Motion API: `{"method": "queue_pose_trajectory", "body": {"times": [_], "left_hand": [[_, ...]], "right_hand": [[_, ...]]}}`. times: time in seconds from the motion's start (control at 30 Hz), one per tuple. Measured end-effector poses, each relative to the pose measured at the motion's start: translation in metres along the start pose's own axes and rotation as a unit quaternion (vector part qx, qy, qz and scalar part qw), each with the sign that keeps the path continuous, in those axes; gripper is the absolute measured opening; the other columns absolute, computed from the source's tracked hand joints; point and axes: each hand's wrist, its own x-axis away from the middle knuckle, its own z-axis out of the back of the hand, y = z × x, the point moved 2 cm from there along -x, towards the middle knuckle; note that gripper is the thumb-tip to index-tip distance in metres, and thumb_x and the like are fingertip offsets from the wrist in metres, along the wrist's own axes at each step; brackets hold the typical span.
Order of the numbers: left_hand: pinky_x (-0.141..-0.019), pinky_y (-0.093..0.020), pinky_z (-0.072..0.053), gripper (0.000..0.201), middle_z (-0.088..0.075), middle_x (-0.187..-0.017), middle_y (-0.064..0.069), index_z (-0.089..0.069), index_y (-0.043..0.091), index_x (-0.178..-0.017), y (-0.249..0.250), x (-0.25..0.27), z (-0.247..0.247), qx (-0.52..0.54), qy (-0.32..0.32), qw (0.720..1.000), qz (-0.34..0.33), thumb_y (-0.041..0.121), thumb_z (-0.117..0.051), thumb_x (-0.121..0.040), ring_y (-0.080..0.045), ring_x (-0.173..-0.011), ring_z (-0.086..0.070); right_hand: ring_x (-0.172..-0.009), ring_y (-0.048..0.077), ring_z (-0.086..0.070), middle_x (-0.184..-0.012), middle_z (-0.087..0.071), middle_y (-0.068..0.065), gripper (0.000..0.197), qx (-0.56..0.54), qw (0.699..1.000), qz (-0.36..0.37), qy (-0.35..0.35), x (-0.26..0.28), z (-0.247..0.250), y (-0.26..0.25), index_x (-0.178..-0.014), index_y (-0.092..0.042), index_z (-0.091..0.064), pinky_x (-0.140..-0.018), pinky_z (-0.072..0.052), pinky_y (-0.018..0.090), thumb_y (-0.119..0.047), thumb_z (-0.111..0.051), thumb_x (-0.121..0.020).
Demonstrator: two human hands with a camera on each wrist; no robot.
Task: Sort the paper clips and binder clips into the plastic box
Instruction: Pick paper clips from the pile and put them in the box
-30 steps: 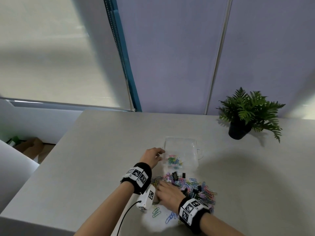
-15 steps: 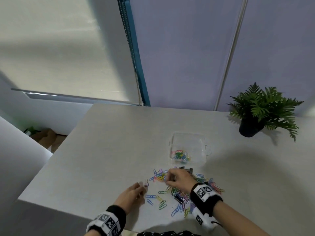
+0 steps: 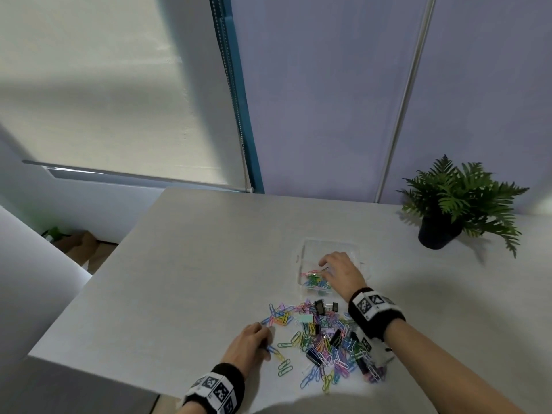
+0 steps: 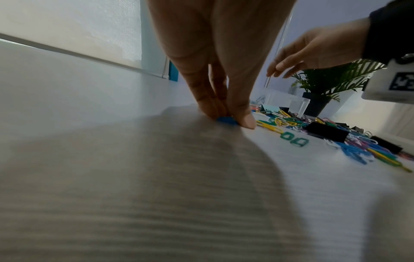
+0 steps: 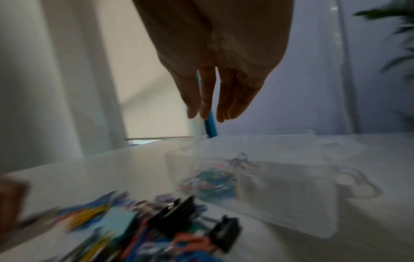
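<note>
The right hand [image 3: 339, 271] is hovering over the clear box [image 3: 310, 249], fingers [image 5: 226, 104] hanging loose and nearly straight, gripping nothing; the right wrist view is blurred, but it is showing bare fingertips above the box's open top. Inside the box, a small heap of coloured paper clips [image 3: 316, 282] is lying at the near end; whether the far end holds anything cannot be told. The left hand [image 3: 248, 343] is pressing down at the left edge of the pile [image 3: 325, 342] on the table [image 3: 185, 264], its thumb and fingertips [image 4: 243, 117] pinching a blue clip [image 4: 226, 120] against the tabletop. The pile is sitting just in front of the box, between the two forearms, mixing many coloured paper clips with several black binder clips [image 3: 319, 307] and one pale mint binder clip [image 3: 306, 318]. A few green and yellow clips are lying loose beside the left hand. A potted fern [image 3: 454, 201] is standing well apart at the table's far right, near the wall.
</note>
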Motion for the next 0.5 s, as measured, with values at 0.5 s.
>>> {"method": "queue_pose_trajectory", "body": {"times": [0.5], "left_hand": [[-0.086,-0.032,-0.044,0.02,-0.057,-0.114,-0.007,-0.058,0.01,-0.102,0.003,-0.003,0.003,-0.087,-0.07,0.99,0.08,0.016,-0.051,-0.085,-0.026,-0.107,-0.055]], "right_hand": [[-0.122,0.03,-0.034,-0.125,-0.046,0.018,0.051,0.226,0.92,0.216,-0.235,0.086,-0.091,-0.071,-0.119,0.001,-0.045,-0.107,-0.024,0.042,-0.022,-0.067,-0.079]]}}
